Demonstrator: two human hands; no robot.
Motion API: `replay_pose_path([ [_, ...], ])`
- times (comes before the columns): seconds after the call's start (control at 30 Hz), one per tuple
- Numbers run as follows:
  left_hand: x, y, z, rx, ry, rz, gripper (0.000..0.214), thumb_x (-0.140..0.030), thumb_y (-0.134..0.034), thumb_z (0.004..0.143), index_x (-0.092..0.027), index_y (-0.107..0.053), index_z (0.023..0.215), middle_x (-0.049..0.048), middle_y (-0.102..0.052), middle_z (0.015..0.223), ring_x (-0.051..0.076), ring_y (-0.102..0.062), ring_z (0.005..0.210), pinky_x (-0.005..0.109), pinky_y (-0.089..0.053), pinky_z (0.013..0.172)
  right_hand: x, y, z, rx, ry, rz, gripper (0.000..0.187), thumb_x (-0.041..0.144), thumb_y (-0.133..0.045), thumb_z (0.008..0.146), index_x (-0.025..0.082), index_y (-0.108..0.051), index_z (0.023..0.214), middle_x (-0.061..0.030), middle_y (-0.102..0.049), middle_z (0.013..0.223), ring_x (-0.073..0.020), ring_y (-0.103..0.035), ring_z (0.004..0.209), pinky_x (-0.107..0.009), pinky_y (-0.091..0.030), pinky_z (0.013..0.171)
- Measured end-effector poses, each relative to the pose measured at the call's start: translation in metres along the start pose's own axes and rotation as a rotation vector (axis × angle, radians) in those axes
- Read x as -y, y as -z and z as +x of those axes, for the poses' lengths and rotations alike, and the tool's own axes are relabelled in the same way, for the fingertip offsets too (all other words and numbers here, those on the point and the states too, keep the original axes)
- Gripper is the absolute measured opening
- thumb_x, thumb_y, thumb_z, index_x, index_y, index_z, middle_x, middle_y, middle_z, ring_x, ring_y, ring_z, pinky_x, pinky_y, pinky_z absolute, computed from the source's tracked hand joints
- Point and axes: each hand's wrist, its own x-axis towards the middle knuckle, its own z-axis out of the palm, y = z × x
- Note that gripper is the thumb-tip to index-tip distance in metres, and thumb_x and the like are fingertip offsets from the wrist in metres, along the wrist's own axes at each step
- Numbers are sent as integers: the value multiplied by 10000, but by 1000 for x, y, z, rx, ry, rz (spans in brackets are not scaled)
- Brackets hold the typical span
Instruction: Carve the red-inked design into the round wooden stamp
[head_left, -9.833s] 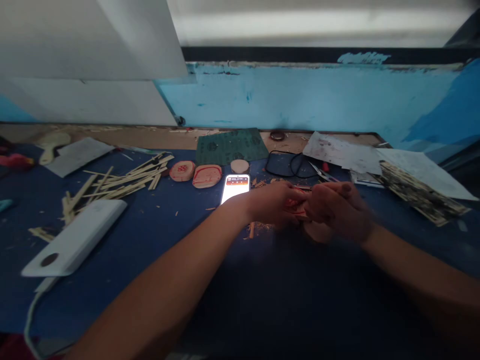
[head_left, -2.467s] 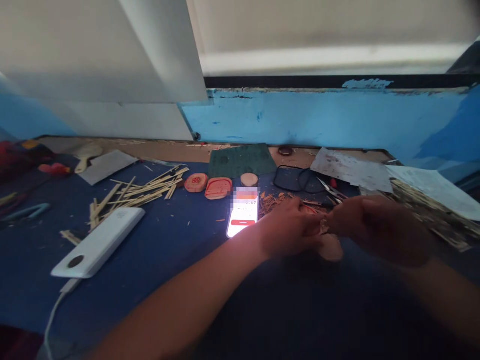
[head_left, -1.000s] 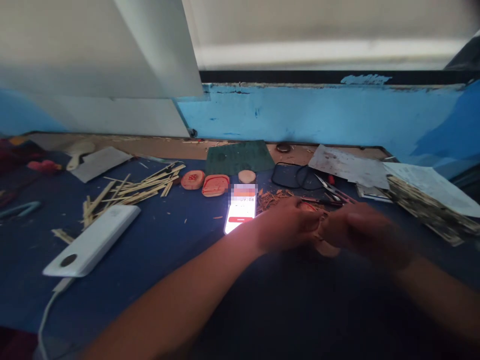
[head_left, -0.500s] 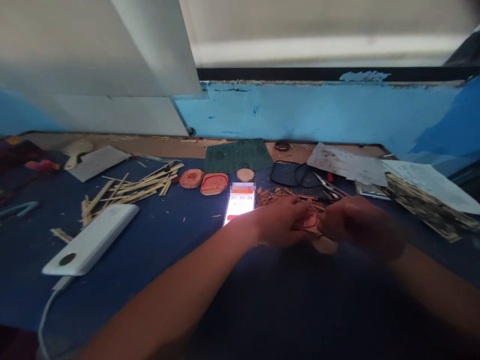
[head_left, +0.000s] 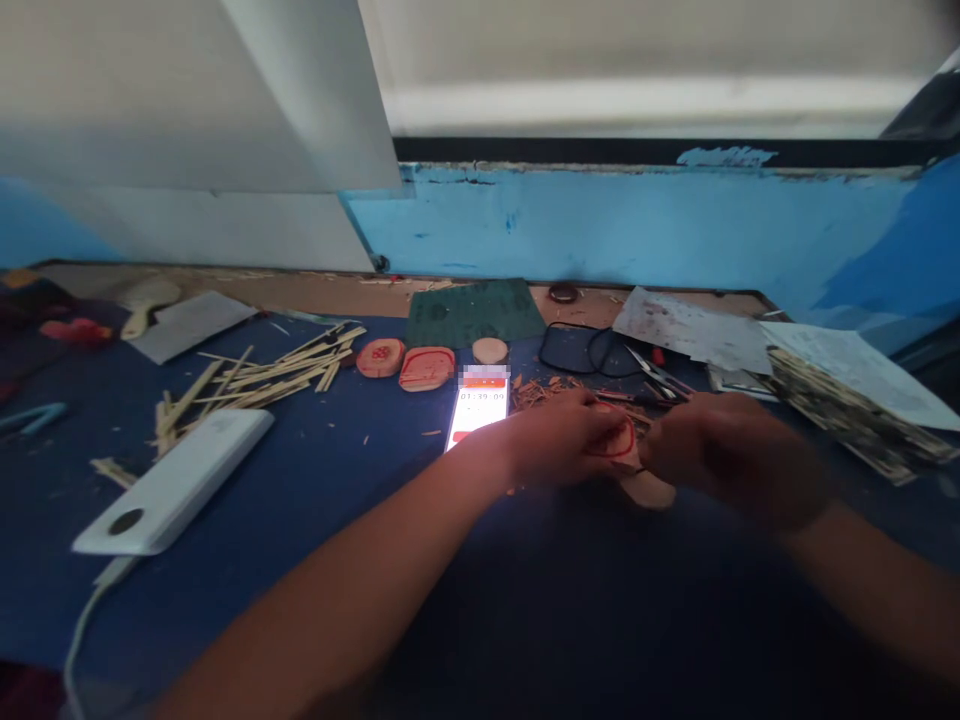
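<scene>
My left hand [head_left: 562,440] is closed on a pale wooden piece [head_left: 621,440] marked with a curved red line. Against the right side of that piece, my right hand [head_left: 720,450] is curled into a fist, its fingers blurred and dark. Whatever it grips is hidden. Just below the marked piece lies another pale wooden disc [head_left: 649,492]. Reddish-brown shavings [head_left: 551,392] are heaped behind my left hand. A lit phone [head_left: 477,410] showing a timer lies by my left wrist, which covers its lower end.
Two red-marked wooden pieces [head_left: 427,368] and a plain round one [head_left: 491,351] lie beyond the phone. Bamboo sticks [head_left: 285,375] and a white power bank [head_left: 180,485] with a cable are at left. Scissors [head_left: 652,375], a black cord [head_left: 574,350] and papers [head_left: 690,325] sit behind my right hand.
Both hands stay almost in place around the red-marked wooden piece, more of which shows now. The view has shifted slightly, and the phone's timer has advanced one second.
</scene>
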Motion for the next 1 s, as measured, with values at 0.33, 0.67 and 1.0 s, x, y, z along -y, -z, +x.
replay_pose_path([
  [0.33, 1, -1, 1, -4, -10, 28, 373, -456, -670, 981, -202, -689, 1254, 116, -605, 1209, 258, -618, 1100, 379, -505, 1015, -4, 1, -3, -19, 7, -37, 535, 357, -447, 1033, 206, -532, 527, 8, -437, 485, -140, -394, 476, -320, -294, 494],
  [0.67, 2, 2, 1, 20, 18, 36, 361, -476, -645, 988, -225, -686, 1245, 110, -609, 1240, 263, -613, 1130, 379, -502, 1012, -6, 1, 0, -43, -39, -17, 528, 355, -466, 1015, 207, -537, 513, 7, -434, 472, -140, -397, 462, -321, -294, 486],
  [1.0, -22, -1, -15, -54, 475, 239, 1066, -826, -472, 925, -145, -174, 1690, 275, -86, 1753, 493, 31, 1623, 752, -145, 1231, -17, 7, -6, 72, -55, -4, 561, 472, -446, 1043, 216, -560, 557, 0, -448, 495, -153, -383, 497, -323, -320, 527],
])
